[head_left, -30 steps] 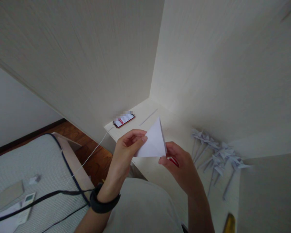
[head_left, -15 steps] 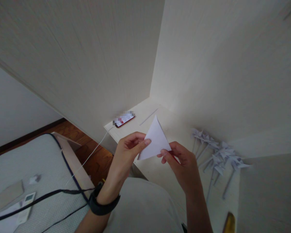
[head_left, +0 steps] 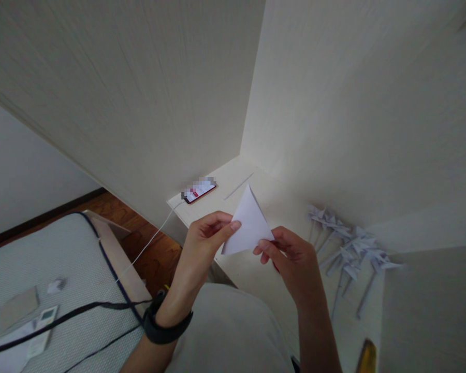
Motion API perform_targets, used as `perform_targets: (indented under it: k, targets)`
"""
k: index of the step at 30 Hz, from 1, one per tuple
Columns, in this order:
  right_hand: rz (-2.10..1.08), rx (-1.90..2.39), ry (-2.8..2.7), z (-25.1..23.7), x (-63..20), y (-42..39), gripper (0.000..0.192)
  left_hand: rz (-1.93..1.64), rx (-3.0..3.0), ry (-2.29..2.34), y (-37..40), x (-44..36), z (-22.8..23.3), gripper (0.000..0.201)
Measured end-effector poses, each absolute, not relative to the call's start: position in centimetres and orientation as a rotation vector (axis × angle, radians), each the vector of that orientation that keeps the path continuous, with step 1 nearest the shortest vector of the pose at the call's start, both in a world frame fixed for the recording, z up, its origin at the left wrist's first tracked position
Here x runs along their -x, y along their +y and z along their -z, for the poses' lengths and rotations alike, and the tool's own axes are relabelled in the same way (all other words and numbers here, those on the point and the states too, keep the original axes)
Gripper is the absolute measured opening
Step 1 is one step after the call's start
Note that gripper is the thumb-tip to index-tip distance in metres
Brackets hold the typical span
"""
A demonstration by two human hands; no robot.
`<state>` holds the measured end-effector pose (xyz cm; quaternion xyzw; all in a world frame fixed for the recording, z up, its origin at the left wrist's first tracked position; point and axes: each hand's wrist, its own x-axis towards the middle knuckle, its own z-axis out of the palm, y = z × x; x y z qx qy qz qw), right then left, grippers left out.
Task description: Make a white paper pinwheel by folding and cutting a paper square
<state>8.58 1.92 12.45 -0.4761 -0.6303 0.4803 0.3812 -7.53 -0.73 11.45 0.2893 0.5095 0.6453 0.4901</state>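
Head view: the left hand (head_left: 205, 241) and right hand (head_left: 291, 256) pinch a folded white paper triangle (head_left: 249, 224) between fingertips, one at each lower corner, above the white desk (head_left: 256, 280). Paper pinwheels (head_left: 347, 248) lie at right; a phone (head_left: 199, 190) lies by the wall.

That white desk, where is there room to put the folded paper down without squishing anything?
The white desk looks bare between the phone at its far left edge and the paper pinwheels along the right wall, around the thin stick. The right side is crowded with pinwheels. Both hands, left and right, hold the folded paper above the near part.
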Motion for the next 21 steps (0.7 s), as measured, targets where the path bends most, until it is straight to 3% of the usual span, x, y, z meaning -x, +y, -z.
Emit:
perform_targets:
  k: [13, 21]
  targets:
    - [-1.295, 1.142, -1.611, -12.4, -9.3, 2.1, 0.023, -1.572, -0.687, 1.252, -0.7, 7.0, -11.7, 0.014]
    - [-1.145, 1.155, -1.667, -12.4, -9.7, 2.1, 0.026, -1.563, -0.714, 1.273, -0.6, 6.8, -12.1, 0.015]
